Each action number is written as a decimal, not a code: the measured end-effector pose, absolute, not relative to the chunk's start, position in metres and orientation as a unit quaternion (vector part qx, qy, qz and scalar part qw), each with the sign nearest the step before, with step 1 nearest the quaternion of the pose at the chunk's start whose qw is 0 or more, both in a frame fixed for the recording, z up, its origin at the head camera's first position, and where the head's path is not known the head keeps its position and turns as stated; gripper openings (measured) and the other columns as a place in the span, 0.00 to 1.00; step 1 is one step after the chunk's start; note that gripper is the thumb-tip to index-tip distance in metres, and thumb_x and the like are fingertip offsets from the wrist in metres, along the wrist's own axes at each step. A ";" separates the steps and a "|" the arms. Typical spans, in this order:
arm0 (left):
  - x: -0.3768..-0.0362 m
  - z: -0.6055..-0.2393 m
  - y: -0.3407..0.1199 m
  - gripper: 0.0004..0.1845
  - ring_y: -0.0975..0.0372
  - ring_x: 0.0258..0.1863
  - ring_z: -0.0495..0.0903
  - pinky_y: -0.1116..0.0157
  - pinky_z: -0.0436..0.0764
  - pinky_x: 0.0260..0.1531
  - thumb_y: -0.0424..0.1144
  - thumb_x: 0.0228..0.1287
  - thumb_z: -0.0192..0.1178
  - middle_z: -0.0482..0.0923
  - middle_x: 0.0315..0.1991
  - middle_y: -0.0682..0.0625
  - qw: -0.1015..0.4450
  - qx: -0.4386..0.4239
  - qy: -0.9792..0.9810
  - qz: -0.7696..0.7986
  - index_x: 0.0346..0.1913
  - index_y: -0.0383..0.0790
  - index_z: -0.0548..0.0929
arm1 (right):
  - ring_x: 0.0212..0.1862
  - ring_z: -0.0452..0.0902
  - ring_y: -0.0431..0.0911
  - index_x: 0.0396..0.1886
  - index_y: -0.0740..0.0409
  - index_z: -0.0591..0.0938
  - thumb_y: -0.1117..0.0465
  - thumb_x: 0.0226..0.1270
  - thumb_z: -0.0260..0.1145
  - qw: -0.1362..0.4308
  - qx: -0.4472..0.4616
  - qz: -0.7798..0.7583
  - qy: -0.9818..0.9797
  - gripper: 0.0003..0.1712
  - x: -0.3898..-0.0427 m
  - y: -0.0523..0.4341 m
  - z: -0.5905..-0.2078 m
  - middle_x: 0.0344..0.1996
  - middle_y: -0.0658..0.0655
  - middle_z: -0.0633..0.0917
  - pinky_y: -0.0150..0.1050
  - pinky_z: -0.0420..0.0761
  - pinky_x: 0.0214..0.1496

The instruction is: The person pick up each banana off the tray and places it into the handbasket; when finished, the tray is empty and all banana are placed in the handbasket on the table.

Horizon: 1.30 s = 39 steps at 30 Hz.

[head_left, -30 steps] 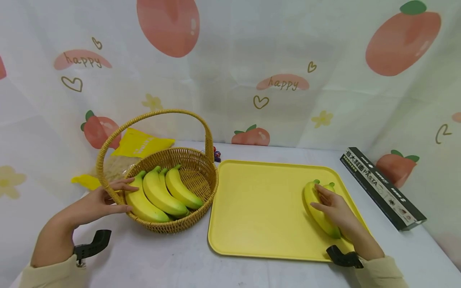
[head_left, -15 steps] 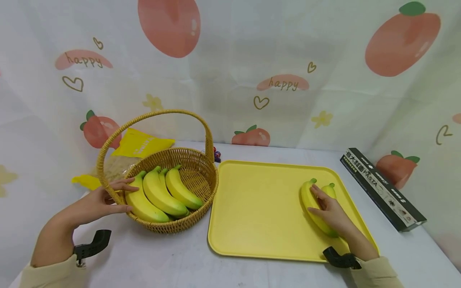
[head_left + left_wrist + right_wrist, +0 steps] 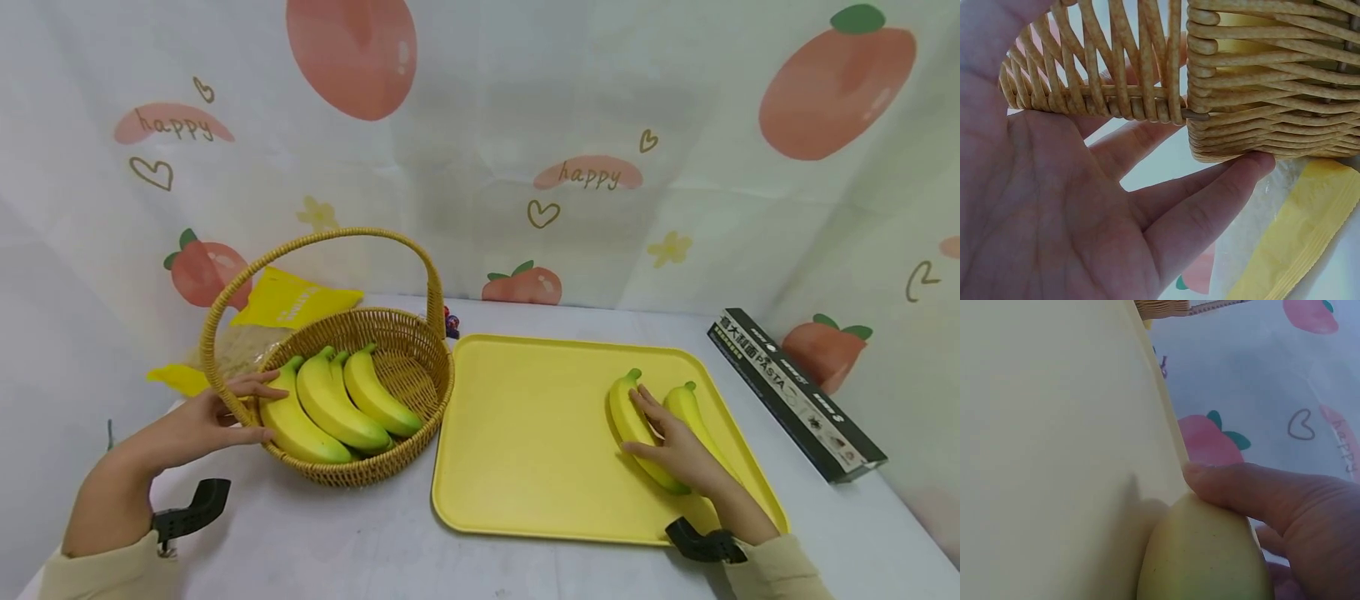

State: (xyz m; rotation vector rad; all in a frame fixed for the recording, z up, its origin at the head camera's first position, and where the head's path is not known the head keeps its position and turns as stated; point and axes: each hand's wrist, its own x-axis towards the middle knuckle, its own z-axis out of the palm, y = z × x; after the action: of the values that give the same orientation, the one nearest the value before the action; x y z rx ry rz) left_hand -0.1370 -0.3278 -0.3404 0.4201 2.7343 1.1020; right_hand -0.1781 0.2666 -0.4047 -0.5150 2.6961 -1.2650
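A yellow tray (image 3: 525, 433) holds two bananas. My right hand (image 3: 667, 442) lies over the left banana (image 3: 626, 417), fingers on top and thumb on its near side, gripping it. The other banana (image 3: 693, 417) lies free just to the right. In the right wrist view a finger (image 3: 1247, 487) presses on the banana's end (image 3: 1204, 556) above the tray (image 3: 1054, 456). My left hand (image 3: 225, 412) holds the left rim of a wicker basket (image 3: 442, 375), which contains three bananas (image 3: 330, 408). The left wrist view shows fingers (image 3: 1197, 206) along the basket wall (image 3: 1260, 94).
A yellow bag (image 3: 288, 304) lies behind the basket, and shows under it (image 3: 1297, 237). A dark pasta box (image 3: 795, 392) lies right of the tray. A fruit-print cloth hangs close behind the white table. A small dark object (image 3: 451, 323) sits behind the basket.
My right hand has slid the left banana leftward on the tray, so a gap now shows between the two bananas. The left hand and basket have not moved.
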 end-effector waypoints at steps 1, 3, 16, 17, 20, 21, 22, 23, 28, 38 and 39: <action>-0.137 -0.340 -0.328 0.26 0.93 0.49 0.56 0.78 0.73 0.43 0.40 0.59 0.63 0.55 0.69 0.36 0.080 0.143 0.914 0.370 0.61 0.44 0.73 | 0.68 0.46 0.72 0.71 0.69 0.49 0.60 0.59 0.66 0.059 -0.168 -0.415 0.892 0.48 -0.178 0.266 -0.404 0.71 0.74 0.45 0.57 0.59 0.61; -0.137 -0.341 -0.328 0.26 0.93 0.49 0.56 0.77 0.74 0.43 0.40 0.59 0.63 0.55 0.69 0.38 0.078 0.144 0.915 0.369 0.61 0.44 0.72 | 0.68 0.49 0.70 0.71 0.69 0.49 0.58 0.59 0.67 0.056 -0.158 -0.404 0.899 0.49 -0.179 0.264 -0.403 0.71 0.73 0.47 0.57 0.61 0.61; -0.137 -0.340 -0.325 0.25 0.93 0.48 0.56 0.76 0.73 0.42 0.41 0.59 0.63 0.55 0.69 0.37 0.084 0.136 0.914 0.373 0.60 0.44 0.73 | 0.59 0.68 0.66 0.68 0.71 0.57 0.63 0.58 0.68 0.042 -0.142 -0.393 0.908 0.43 -0.184 0.259 -0.393 0.67 0.74 0.58 0.31 0.79 0.42; -0.137 -0.340 -0.325 0.25 0.93 0.48 0.56 0.76 0.73 0.42 0.41 0.59 0.63 0.55 0.69 0.37 0.084 0.136 0.914 0.372 0.60 0.44 0.73 | 0.59 0.68 0.66 0.69 0.71 0.57 0.63 0.58 0.68 0.042 -0.142 -0.397 0.906 0.43 -0.185 0.257 -0.391 0.67 0.74 0.58 0.30 0.79 0.41; -0.136 -0.339 -0.325 0.26 0.93 0.48 0.56 0.76 0.74 0.42 0.41 0.59 0.63 0.55 0.69 0.37 0.085 0.135 0.914 0.372 0.60 0.44 0.73 | 0.59 0.68 0.66 0.69 0.70 0.57 0.64 0.58 0.68 0.043 -0.152 -0.409 0.899 0.43 -0.187 0.250 -0.387 0.67 0.73 0.58 0.29 0.79 0.40; -0.136 -0.339 -0.325 0.26 0.93 0.48 0.56 0.76 0.74 0.42 0.41 0.59 0.63 0.55 0.69 0.37 0.085 0.135 0.914 0.372 0.60 0.45 0.73 | 0.59 0.67 0.66 0.69 0.69 0.57 0.64 0.58 0.67 0.046 -0.157 -0.416 0.895 0.43 -0.188 0.247 -0.385 0.68 0.73 0.58 0.29 0.79 0.40; -0.136 -0.339 -0.325 0.26 0.93 0.48 0.56 0.76 0.75 0.42 0.41 0.59 0.63 0.55 0.69 0.37 0.085 0.134 0.915 0.372 0.61 0.45 0.73 | 0.60 0.67 0.66 0.69 0.69 0.56 0.65 0.58 0.67 0.050 -0.164 -0.422 0.890 0.43 -0.189 0.245 -0.383 0.68 0.73 0.57 0.28 0.79 0.40; -0.136 -0.339 -0.325 0.26 0.92 0.48 0.56 0.75 0.75 0.42 0.41 0.59 0.63 0.55 0.69 0.37 0.085 0.132 0.916 0.370 0.61 0.45 0.73 | 0.60 0.66 0.66 0.69 0.69 0.56 0.65 0.58 0.67 0.052 -0.171 -0.427 0.887 0.43 -0.189 0.241 -0.381 0.68 0.73 0.57 0.28 0.79 0.40; -0.135 -0.339 -0.326 0.26 0.93 0.48 0.56 0.74 0.76 0.43 0.41 0.59 0.63 0.55 0.69 0.37 0.085 0.130 0.915 0.372 0.61 0.45 0.73 | 0.61 0.65 0.66 0.70 0.69 0.55 0.66 0.59 0.66 0.067 -0.203 -0.445 0.870 0.43 -0.193 0.223 -0.370 0.69 0.72 0.55 0.28 0.79 0.41; -0.135 -0.339 -0.325 0.26 0.93 0.49 0.56 0.76 0.75 0.44 0.41 0.59 0.63 0.55 0.69 0.38 0.089 0.133 0.911 0.380 0.61 0.44 0.72 | 0.60 0.68 0.64 0.70 0.69 0.54 0.67 0.60 0.65 0.096 -0.257 -0.478 0.835 0.42 -0.200 0.183 -0.356 0.68 0.72 0.59 0.29 0.80 0.39; -0.135 -0.338 -0.325 0.26 0.93 0.49 0.56 0.77 0.74 0.44 0.41 0.59 0.63 0.54 0.69 0.38 0.090 0.132 0.910 0.382 0.61 0.44 0.72 | 0.60 0.69 0.63 0.70 0.69 0.54 0.66 0.60 0.65 0.098 -0.260 -0.479 0.833 0.42 -0.201 0.179 -0.355 0.67 0.73 0.61 0.29 0.80 0.38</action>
State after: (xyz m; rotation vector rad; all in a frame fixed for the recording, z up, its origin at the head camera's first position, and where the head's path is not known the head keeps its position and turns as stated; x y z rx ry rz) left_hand -0.1353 -0.3249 -0.3385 0.3937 2.7076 1.1347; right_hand -0.2008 0.1788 -0.3554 -0.7698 2.4654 -1.4175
